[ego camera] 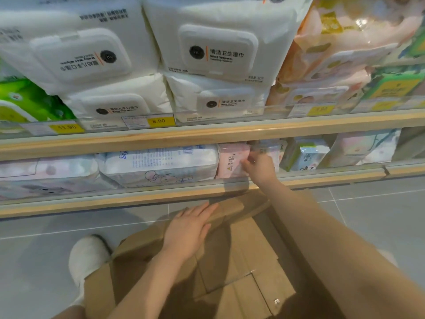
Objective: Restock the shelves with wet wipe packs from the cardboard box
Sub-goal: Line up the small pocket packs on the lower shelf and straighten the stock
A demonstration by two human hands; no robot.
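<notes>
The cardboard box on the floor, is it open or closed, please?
Open: the cardboard box has its flaps spread, the left hand rests flat on one flap, and its bare inner bottom shows.

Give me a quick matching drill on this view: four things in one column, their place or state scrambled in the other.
1. right hand
2. left hand
3. cardboard box
4. yellow 8.90 tag

a. on the upper shelf rail
b. on the floor, open, no packs visible inside
c. pinching a pink wipe pack on the lower shelf
d. flat on a box flap

Pairs: 1-c, 2-d, 3-b, 4-a
</notes>
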